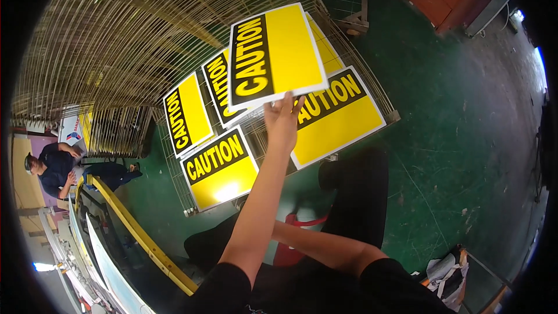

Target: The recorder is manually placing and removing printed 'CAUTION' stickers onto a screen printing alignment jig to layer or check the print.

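Just beyond the fingers of the left hand, a yellow sign was held, its near edge pinched, above other signs spread on a wire rack. The right hand was hidden by the left forearm, so its grip could not be told. The yellow sign was judged light, fairly stiff and smooth, best gripped by its white margin. Its black band was seen running away from the fingers, leftward; the long axis was judged parallel.

Bright glare on lwr-L sign
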Demonstrator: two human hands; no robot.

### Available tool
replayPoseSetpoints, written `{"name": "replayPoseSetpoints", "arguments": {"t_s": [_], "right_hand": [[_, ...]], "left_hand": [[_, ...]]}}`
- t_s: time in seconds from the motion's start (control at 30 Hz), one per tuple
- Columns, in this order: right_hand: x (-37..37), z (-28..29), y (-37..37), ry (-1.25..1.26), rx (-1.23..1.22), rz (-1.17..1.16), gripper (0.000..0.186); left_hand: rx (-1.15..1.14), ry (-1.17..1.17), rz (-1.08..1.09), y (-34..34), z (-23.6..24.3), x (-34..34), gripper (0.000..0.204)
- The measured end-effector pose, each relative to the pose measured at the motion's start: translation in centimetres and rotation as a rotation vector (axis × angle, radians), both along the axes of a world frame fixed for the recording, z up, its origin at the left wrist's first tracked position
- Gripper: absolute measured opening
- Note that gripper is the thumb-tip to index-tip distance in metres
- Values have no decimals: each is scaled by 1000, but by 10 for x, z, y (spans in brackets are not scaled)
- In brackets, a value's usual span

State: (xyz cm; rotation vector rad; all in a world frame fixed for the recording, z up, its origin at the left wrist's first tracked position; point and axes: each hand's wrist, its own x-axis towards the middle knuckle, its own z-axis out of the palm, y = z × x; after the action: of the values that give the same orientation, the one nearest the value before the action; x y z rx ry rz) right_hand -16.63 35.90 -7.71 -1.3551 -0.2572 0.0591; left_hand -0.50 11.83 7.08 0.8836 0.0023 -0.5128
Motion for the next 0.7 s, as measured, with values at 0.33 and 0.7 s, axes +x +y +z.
{"name": "replayPoseSetpoints", "arguments": {"t_s": [0.33,0.7], "right_hand": [[17,5,-35,456,767,46,31],[-21,-19,-53,428,486,-11,31]], "left_hand": [[-101,63,103,-136,-114,56,40],[-130,162,22,-155,-142,69,27]]}}
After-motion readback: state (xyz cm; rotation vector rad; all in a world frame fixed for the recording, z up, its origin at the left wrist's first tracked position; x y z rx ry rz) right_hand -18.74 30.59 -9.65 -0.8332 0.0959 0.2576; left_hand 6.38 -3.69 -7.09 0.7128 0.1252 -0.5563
